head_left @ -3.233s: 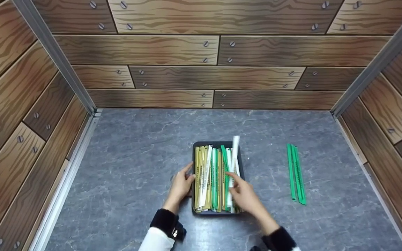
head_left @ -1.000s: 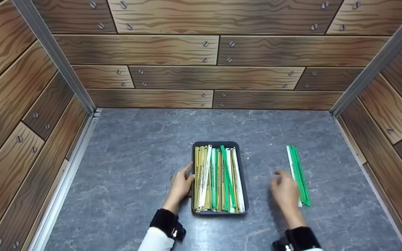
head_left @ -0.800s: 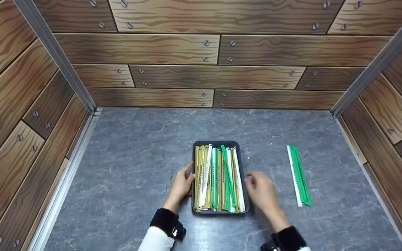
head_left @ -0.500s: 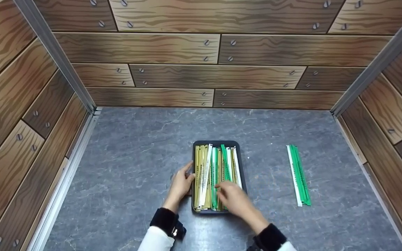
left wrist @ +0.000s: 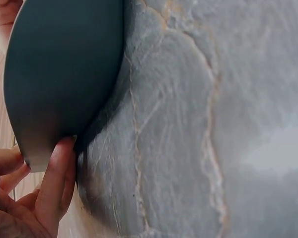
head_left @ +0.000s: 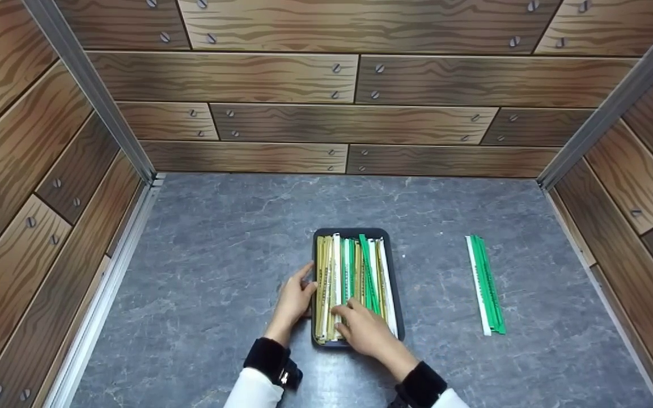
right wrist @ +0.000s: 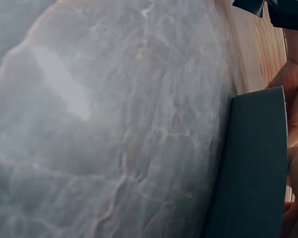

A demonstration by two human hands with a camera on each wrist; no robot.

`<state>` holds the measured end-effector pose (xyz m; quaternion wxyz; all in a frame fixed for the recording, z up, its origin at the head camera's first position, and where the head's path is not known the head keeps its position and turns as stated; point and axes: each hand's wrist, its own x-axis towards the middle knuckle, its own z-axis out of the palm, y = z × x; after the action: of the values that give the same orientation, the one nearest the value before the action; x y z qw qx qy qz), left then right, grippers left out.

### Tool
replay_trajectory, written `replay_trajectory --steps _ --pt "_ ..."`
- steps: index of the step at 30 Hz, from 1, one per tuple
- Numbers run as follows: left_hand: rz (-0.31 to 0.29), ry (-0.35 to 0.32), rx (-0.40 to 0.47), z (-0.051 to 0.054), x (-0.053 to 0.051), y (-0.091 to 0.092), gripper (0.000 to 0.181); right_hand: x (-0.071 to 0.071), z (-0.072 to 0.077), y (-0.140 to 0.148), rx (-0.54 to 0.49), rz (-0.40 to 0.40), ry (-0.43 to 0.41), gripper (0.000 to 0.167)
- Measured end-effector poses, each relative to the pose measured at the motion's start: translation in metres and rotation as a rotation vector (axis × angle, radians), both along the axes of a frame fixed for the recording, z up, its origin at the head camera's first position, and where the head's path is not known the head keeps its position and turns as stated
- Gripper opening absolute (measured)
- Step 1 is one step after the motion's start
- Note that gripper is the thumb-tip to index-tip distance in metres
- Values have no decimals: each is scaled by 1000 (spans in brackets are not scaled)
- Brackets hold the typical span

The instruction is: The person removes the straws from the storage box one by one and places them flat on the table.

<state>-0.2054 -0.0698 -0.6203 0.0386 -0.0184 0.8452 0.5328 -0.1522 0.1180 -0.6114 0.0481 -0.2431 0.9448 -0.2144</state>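
A black tray (head_left: 352, 232) full of long, thin stick packets stands mid-table in the head view. At its left side, my left hand (head_left: 291, 300) holds the tray, thumb at the rim; fingers (left wrist: 59, 163) touch its outer wall in the left wrist view. Inside the tray my right hand (head_left: 366, 328) pinches the lower part of a white stick packet (head_left: 337, 266). Around it lie gold stick packets (head_left: 322, 283) and green stick packets (head_left: 367, 255). The right hand covers the lower ends of several. From the right wrist, the tray's wall (right wrist: 253, 158) hides most of the fingers.
To the right of the tray, a white stick packet (head_left: 478, 289) lies alongside green stick packets (head_left: 486, 283) on the grey marbled table (head_left: 219, 255). Wood-patterned panels (head_left: 281, 122) with metal corner posts enclose the back and sides.
My right hand laid a white packet beside the green ones, then came back left into the tray. A second white packet there now stands straighter under its fingers. The left hand stayed put.
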Motion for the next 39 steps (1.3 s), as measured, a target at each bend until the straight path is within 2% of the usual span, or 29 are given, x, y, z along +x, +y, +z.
replay_trajectory --steps 11,17,24,29,34,39 --pt "0 17 -8 0 1 1 52 -3 -4 10 -167 -68 -51 6" --pt "6 20 -13 1 1 1 52 -2 -3 15 -251 -127 -80 9" --pt "-6 34 -35 1 1 0 52 -1 6 25 -347 -189 -52 12" --pt "-8 44 -45 0 0 0 51 0 18 32 -441 -197 -87 21" --pt "-4 39 -36 0 0 0 51 3 25 43 -485 -205 -117 45" --pt "2 60 -50 0 0 1 52 1 27 63 -510 -267 -103 57"
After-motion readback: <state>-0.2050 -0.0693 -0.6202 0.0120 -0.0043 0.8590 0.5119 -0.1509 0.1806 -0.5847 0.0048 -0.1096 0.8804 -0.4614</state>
